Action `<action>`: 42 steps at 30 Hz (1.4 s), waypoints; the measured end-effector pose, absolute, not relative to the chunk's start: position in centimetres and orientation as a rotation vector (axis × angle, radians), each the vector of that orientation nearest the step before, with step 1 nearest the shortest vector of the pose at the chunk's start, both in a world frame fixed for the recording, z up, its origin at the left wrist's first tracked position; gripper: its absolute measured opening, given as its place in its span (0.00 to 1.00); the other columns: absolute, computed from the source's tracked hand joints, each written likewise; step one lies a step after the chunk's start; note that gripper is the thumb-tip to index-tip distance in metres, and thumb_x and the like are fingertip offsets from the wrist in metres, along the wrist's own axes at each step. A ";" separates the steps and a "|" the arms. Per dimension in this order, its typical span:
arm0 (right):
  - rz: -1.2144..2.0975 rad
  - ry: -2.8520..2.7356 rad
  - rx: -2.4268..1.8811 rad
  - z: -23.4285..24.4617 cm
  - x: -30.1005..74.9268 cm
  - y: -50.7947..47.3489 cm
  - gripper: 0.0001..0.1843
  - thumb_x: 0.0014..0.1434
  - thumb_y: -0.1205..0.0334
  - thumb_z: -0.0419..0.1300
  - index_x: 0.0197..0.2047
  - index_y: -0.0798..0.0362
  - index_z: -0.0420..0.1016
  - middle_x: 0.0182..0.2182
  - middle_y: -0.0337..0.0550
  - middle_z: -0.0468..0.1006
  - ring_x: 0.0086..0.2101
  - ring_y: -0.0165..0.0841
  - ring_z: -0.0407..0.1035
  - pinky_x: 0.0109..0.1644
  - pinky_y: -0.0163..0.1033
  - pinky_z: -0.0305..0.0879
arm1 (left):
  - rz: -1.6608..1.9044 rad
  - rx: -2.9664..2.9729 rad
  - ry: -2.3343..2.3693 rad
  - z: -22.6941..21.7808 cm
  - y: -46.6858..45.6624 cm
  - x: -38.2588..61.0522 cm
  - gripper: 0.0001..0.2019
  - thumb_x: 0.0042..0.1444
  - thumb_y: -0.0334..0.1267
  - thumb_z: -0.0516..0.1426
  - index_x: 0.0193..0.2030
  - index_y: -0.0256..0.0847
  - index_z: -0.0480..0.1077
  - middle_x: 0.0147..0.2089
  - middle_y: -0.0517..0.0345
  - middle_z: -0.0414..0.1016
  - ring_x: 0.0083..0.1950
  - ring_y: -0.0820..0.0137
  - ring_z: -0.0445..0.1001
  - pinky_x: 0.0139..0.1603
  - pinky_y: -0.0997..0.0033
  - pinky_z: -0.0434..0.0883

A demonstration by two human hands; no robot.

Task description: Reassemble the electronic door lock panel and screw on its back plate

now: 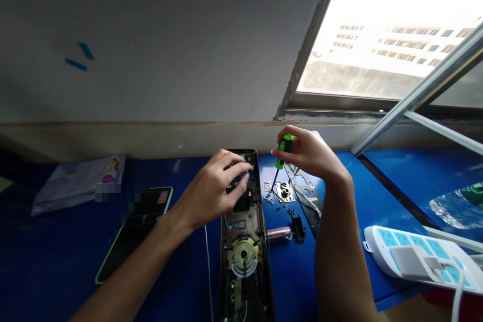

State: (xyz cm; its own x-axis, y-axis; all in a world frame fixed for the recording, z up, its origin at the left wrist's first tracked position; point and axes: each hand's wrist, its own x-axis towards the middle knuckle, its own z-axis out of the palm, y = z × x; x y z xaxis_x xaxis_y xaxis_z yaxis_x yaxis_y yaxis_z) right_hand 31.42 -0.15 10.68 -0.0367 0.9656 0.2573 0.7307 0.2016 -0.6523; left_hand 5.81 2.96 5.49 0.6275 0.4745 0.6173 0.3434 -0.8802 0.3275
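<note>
An opened door-lock body lies lengthwise on the blue table, its circuit board and brass gear exposed. My left hand rests on its upper part, fingers curled and pinching at a small part on the board that I cannot make out. My right hand hovers to the right, closed round a green-handled screwdriver whose tip points down at loose screws and a small metal plate.
A phone lies face up at the left, a plastic bag beyond it. A black cover plate, a white cable and a small cylinder lie right of the lock. A white power strip sits at the right edge.
</note>
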 end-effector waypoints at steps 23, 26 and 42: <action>0.495 -1.675 -1.567 10.2 32.2 -0.1 0.13 0.54 0.55 0.72 0.39 0.51 0.76 0.25 0.38 0.81 0.25 0.33 0.78 0.24 0.34 0.70 | 1.049 2.689 0.593 5.9 2.8 5.8 0.11 0.69 0.32 0.56 0.50 0.37 0.80 0.46 0.47 0.81 0.52 0.59 0.75 0.56 0.54 0.77; 0.518 -1.666 -1.558 10.2 32.5 -0.1 0.15 0.54 0.54 0.72 0.39 0.51 0.75 0.25 0.39 0.82 0.25 0.34 0.78 0.25 0.34 0.71 | 1.033 2.692 0.590 5.9 2.9 5.7 0.11 0.69 0.32 0.56 0.50 0.38 0.80 0.46 0.48 0.81 0.51 0.60 0.75 0.55 0.55 0.77; 0.545 -1.630 -1.554 9.2 32.5 0.6 0.16 0.52 0.54 0.73 0.39 0.52 0.75 0.24 0.39 0.81 0.25 0.34 0.78 0.24 0.34 0.70 | 1.016 2.715 0.584 5.8 2.8 5.7 0.10 0.70 0.32 0.56 0.49 0.36 0.80 0.45 0.48 0.81 0.51 0.59 0.75 0.54 0.56 0.77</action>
State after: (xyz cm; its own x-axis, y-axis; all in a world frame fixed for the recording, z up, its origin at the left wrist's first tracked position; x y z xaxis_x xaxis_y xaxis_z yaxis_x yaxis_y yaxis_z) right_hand 32.51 0.62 9.25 0.0760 0.9649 0.2516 0.6194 0.1520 -0.7702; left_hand 5.75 2.84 5.77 0.6887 0.4227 0.5891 0.2969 -0.9056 0.3028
